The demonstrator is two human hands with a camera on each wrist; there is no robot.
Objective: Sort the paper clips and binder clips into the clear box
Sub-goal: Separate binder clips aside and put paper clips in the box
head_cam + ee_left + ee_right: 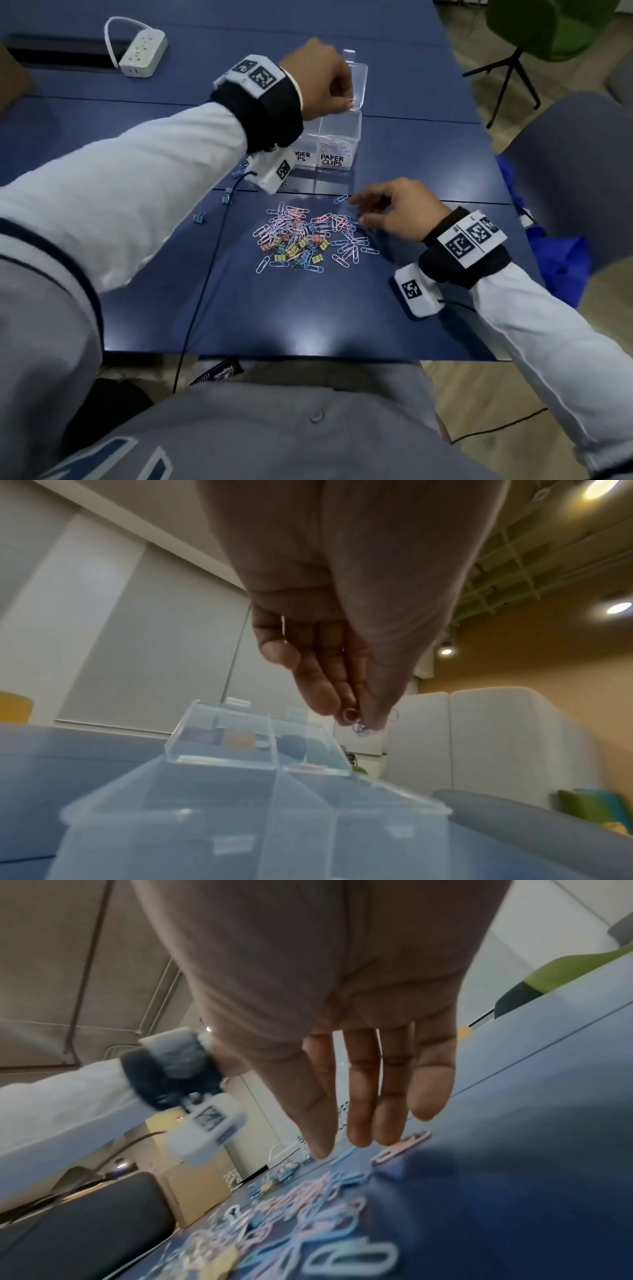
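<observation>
A power strip (142, 53) lies far left of the clear box (339, 137) on the blue worktop (308, 308). The left hand (320, 80) hangs above the box, pinching a few paper clips (359, 725) in its fingertips. Near the box, toward the person, lies the clip pile (308, 240). Right of it, the right hand (394, 209) hovers, fingers loose, grasping nothing.

the left hand (346, 631) hangs above the clear box (260, 821), its fingertips (322, 696) and thumb pinching a small bunch of paper clips (359, 725). the box stands open on the blue table (51, 764), a divider splitting it, the lid (257, 739) tilted back behind.
</observation>
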